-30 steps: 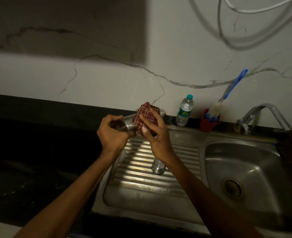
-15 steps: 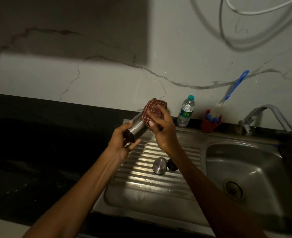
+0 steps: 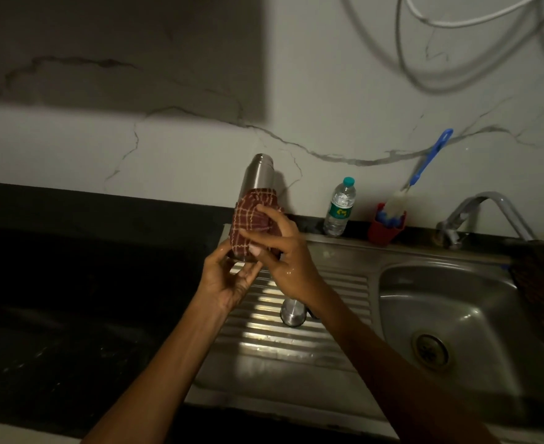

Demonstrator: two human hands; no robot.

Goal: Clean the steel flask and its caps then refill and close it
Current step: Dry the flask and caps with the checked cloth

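The right hand wraps a red checked cloth round the lower half of the steel flask, fingers curled over the fabric. The left hand cups the flask's base from below, fingers bent up against the bottom edge. The flask stands nearly upright in the air, its neck uppermost, above the ribbed drainboard and in front of the marbled wall.

Below the right wrist a steel cap stands on the drainboard; a second dark piece just beside it is mostly hidden by the forearm. The sink basin lies open to the right, with the tap behind it. Along the back ledge stand a plastic water bottle and a red cup holding a blue-handled bottle brush. The counter to the left is too dark to make out. A dark object at the right edge is cut off.
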